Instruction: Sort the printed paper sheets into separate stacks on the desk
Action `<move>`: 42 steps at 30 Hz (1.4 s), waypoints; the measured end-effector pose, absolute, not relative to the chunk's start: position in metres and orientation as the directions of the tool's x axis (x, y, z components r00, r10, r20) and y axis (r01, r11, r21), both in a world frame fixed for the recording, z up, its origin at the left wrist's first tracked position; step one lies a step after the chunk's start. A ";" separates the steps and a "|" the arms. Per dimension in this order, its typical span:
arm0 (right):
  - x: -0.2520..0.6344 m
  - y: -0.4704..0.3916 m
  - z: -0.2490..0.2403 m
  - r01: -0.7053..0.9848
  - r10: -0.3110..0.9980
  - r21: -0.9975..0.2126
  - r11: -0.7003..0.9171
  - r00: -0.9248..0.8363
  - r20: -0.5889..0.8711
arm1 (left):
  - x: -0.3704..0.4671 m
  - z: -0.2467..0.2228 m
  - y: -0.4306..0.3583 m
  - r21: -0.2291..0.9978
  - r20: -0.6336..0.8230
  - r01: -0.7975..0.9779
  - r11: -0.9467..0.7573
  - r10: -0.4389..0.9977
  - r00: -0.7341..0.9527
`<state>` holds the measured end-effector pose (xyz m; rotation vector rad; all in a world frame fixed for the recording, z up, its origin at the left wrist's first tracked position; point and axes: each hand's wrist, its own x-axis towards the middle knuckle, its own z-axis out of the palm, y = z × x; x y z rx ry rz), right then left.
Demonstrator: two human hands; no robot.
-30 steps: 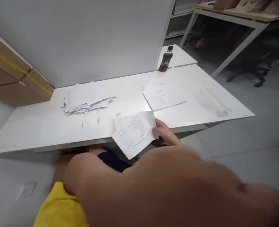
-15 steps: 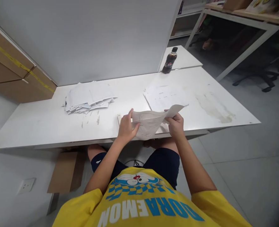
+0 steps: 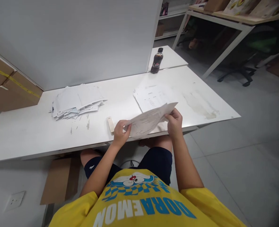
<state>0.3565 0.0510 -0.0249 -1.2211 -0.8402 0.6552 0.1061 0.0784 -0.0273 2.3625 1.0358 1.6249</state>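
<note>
A printed paper sheet (image 3: 147, 121) is stretched between my hands over the table's front edge, tilted and slightly curved. My left hand (image 3: 122, 133) pinches its left end, thumb on top. Its right end is gripped by my right hand (image 3: 174, 122). Just beyond the sheet lies a stack of printed papers (image 3: 151, 97), partly covered by it. A thicker, uneven pile of papers (image 3: 78, 101) rests farther left. Beside my left hand is a small cream-coloured object (image 3: 110, 125).
The white table (image 3: 122, 108) backs onto a grey panel (image 3: 82, 41). A dark drink bottle (image 3: 156, 61) stands at the back right. Cardboard boxes (image 3: 21, 91) sit at the far left, and another box (image 3: 56, 181) is below the table.
The sheet has been pulled flatter and wider between my hands. My left fingers have closed onto its edge. The view has shifted right, and more of the cream-coloured object shows.
</note>
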 end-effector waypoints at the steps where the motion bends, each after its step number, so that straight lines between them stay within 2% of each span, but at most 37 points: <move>1: 0.358 0.052 -0.022 0.013 0.811 -0.968 0.250 0.543 0.216 | 0.106 -0.025 0.082 0.428 0.811 0.486 -0.762 0.561 0.166; 4: 0.358 0.053 -0.023 0.009 0.807 -0.965 0.263 0.546 0.225 | 0.103 -0.018 0.090 0.427 0.829 0.499 -0.754 0.547 0.117; 9: 0.355 0.045 -0.036 -0.036 0.813 -0.979 0.199 0.564 0.144 | 0.100 -0.009 0.084 0.458 0.809 0.465 -0.758 0.572 0.136; 12: 0.360 0.047 -0.026 -0.038 0.776 -0.969 0.243 0.607 0.171 | 0.103 0.001 0.078 0.526 0.779 0.378 -0.762 0.610 0.145; 16: 0.362 0.051 -0.018 -0.004 0.736 -0.955 0.296 0.638 0.225 | 0.108 0.001 0.078 0.599 0.732 0.217 -0.770 0.637 0.240; 18: 0.357 0.050 -0.025 -0.016 0.711 -0.956 0.294 0.671 0.208 | 0.111 -0.011 0.078 0.682 0.671 0.196 -0.704 0.710 0.215; 21: 0.350 0.046 -0.043 -0.088 0.698 -0.952 0.292 0.700 0.150 | 0.115 -0.032 0.079 0.838 0.499 0.177 -0.515 0.857 0.132; 23: 0.351 0.047 -0.050 -0.109 0.703 -0.939 0.327 0.692 0.164 | 0.117 -0.040 0.082 0.886 0.423 0.168 -0.432 0.902 0.087; 27: 0.366 0.052 -0.048 -0.021 0.743 -0.931 0.363 0.610 0.276 | 0.122 -0.038 0.093 0.875 0.467 0.149 -0.462 0.884 -0.002; 31: 0.372 0.051 -0.049 0.026 0.849 -0.970 0.243 0.479 0.225 | 0.131 -0.034 0.094 0.861 0.492 0.094 -0.500 0.865 0.095; 33: 0.371 0.050 -0.049 0.052 0.846 -0.971 0.234 0.481 0.229 | 0.137 -0.032 0.088 0.880 0.447 0.131 -0.456 0.890 0.094; 38: 0.367 0.043 -0.037 0.146 0.790 -0.953 0.266 0.533 0.302 | 0.136 -0.016 0.055 0.926 0.315 0.252 -0.280 0.943 -0.107; 40: 0.362 0.031 -0.034 0.143 0.807 -0.963 0.228 0.526 0.269 | 0.124 -0.011 0.037 0.933 0.279 0.271 -0.238 0.952 -0.126; 42: 0.355 0.014 -0.036 0.101 0.847 -0.984 0.145 0.502 0.176 | 0.106 -0.013 0.015 0.947 0.221 0.267 -0.179 0.966 -0.136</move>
